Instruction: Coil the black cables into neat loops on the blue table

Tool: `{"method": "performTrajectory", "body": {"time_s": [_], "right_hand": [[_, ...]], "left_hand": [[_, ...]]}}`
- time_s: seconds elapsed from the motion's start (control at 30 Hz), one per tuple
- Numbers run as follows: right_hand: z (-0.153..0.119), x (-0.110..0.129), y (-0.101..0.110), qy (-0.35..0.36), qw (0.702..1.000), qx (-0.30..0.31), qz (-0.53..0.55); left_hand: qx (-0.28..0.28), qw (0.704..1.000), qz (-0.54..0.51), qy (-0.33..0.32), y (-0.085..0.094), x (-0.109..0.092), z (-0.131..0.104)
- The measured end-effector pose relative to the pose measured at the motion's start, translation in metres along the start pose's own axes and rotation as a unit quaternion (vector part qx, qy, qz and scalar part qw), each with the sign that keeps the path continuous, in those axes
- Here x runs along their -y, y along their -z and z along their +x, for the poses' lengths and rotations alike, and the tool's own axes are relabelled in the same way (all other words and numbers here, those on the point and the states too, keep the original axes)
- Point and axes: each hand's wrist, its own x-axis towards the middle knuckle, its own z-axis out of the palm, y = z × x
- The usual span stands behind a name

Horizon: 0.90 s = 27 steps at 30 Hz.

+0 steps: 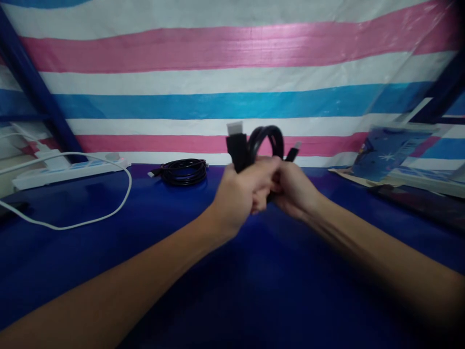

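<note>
A looped black cable (276,138) is held up above the blue table, near the middle of the view. My left hand (241,191) is closed round it, with a large black plug that has a pale metal end sticking up beside the thumb. Pressed against it, my right hand (294,189) is closed on the same cable, and a smaller plug with a light tip shows just above it. The fingers overlap and hide the lower part of the bundle. Some blur softens the hands and plugs.
Behind on the blue table (174,218) lies another coiled black cable (184,172). At left are a white power strip (72,172) and a white cord (130,186). A blue packet (388,152) and a dark flat object (421,201) are at right. A striped sheet (203,80) hangs behind.
</note>
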Motion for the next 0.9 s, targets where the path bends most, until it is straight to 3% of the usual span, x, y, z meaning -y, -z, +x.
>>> {"method": "performTrajectory", "body": {"time_s": [0.13, 0.17, 0.27, 0.33, 0.4, 0.6, 0.73, 0.9], "right_hand": [[-0.015, 0.0, -0.019, 0.077, 0.993, -0.073, 0.044], [-0.02, -0.003, -0.025, 0.1, 0.993, -0.066, 0.025], [-0.029, -0.016, -0.034, 0.108, 0.992, 0.032, -0.055], [-0.028, -0.018, -0.029, 0.084, 0.991, 0.085, -0.053], [-0.024, -0.012, -0.019, 0.055, 0.993, 0.101, -0.015], [-0.014, 0.022, 0.008, -0.026, 0.992, 0.125, 0.002], [-0.014, 0.027, 0.015, -0.035, 0.989, 0.142, -0.03], [-0.014, 0.032, 0.013, -0.104, 0.963, 0.237, -0.079]], "left_hand": [[-0.13, 0.987, -0.011, -0.095, 0.026, -0.001, 0.033], [-0.16, 0.982, -0.007, -0.1, 0.033, 0.0, 0.039], [-0.209, 0.974, 0.015, -0.084, 0.055, 0.003, 0.05], [-0.198, 0.979, 0.028, -0.045, 0.065, 0.006, 0.053], [-0.164, 0.986, 0.04, 0.001, 0.07, 0.007, 0.052], [-0.044, 0.993, 0.049, 0.102, 0.06, 0.003, 0.043], [-0.013, 0.992, 0.086, 0.095, 0.057, -0.008, 0.036], [0.008, 0.983, 0.176, 0.053, 0.059, -0.006, 0.032]]}}
